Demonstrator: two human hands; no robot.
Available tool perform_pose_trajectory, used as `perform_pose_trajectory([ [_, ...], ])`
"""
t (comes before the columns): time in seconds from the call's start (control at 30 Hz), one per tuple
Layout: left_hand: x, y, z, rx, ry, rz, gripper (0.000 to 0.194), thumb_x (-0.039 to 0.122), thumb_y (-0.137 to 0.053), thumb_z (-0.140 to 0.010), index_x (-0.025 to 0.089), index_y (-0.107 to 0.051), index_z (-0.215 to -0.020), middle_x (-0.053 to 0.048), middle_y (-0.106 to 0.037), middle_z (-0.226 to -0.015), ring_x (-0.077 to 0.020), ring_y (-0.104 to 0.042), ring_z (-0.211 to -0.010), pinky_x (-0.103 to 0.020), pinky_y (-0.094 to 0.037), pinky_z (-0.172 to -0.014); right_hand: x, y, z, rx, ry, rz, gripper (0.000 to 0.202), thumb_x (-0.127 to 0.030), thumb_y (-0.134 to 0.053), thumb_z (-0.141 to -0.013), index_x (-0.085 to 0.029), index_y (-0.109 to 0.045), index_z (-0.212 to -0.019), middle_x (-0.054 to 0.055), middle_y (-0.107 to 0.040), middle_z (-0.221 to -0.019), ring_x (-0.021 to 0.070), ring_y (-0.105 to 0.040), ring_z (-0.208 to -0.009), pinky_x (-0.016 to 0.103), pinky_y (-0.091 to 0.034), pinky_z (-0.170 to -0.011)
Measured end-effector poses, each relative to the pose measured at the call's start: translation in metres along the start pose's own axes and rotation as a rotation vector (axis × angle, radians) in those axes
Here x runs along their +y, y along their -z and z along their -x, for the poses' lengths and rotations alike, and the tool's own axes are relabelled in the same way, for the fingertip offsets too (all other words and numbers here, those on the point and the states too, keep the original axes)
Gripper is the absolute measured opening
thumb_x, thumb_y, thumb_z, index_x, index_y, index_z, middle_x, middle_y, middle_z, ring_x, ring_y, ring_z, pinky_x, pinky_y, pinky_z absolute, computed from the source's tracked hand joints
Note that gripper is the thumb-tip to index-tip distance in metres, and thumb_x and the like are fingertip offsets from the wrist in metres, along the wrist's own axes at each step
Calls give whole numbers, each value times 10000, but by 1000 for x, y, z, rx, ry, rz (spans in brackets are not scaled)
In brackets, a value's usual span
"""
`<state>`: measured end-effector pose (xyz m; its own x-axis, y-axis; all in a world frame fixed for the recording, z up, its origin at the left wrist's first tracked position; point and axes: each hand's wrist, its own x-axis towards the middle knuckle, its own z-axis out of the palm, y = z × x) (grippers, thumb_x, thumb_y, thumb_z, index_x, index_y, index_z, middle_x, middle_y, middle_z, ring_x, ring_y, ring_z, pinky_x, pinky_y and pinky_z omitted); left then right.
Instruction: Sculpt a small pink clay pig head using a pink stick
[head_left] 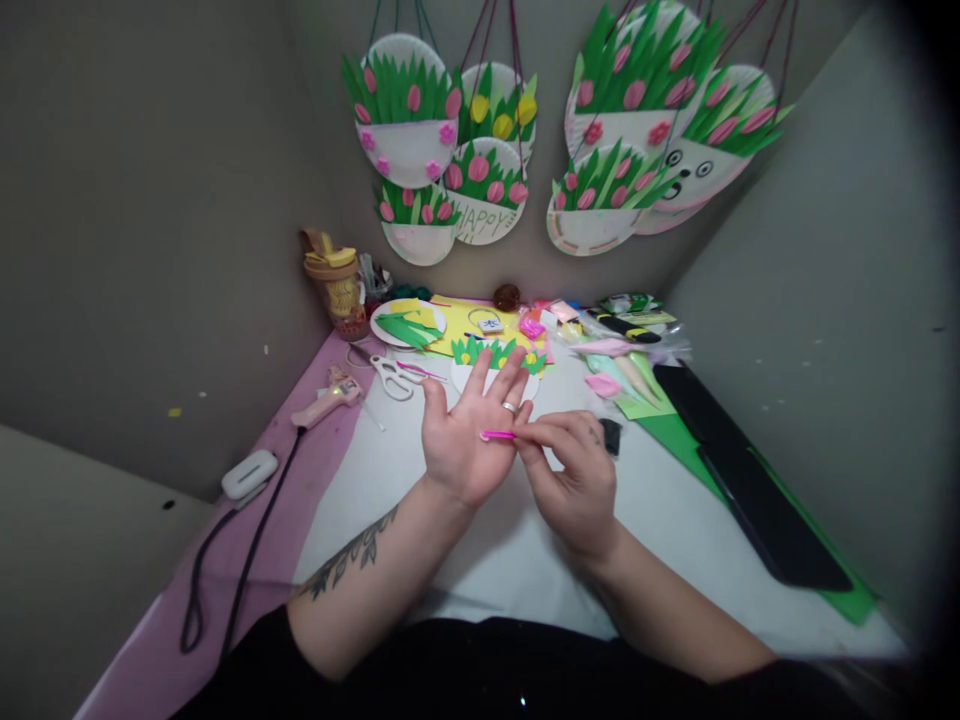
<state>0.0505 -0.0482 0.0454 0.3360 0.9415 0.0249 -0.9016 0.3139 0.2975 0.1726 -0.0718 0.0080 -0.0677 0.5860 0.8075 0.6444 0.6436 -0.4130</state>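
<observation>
My left hand (472,440) lies palm up with its fingers stretched out and a ring on one finger. My right hand (574,480) pinches a thin bright pink stick (499,435) between thumb and fingertips. The stick lies across my left palm, its pale tip at the palm's middle; whether it presses on the skin I cannot tell. Behind my left fingers sits a white paper plate piece (459,378) with green paper grass (466,352) and small yellow flowers, partly hidden by the hand.
White scissors (394,378) and a pink glue gun (330,400) rest on the left. A paper plate (380,325) holds green strips. Clay packets (611,372) and a black flat case (742,470) lie right. Decorated plates (409,150) hang on the wall. A cup (343,295) stands back left.
</observation>
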Motion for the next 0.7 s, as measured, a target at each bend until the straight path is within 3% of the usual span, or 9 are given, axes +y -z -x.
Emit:
perform_pose_trajectory([
  [0.33,1,0,-1,15,9,15,778,775,-170,-840,270,-433,-1369,-75,-459,-1466,-233,-312,-1430,-401,-286,-1104,0,3,0,-2,12,1,111,-132,-619,-847,-227,-669,-874,14,-633,-793,165,-562,-760,359,-404,-747],
  [0.7,2,-1,-1,31,15,57,745,775,-179,-840,306,-414,-1369,-64,-455,-1466,-250,-336,-1419,-444,-253,-1120,2,2,1,-6,16,-9,125,-135,-620,-839,-236,-683,-877,11,-634,-790,168,-567,-766,361,-407,-748],
])
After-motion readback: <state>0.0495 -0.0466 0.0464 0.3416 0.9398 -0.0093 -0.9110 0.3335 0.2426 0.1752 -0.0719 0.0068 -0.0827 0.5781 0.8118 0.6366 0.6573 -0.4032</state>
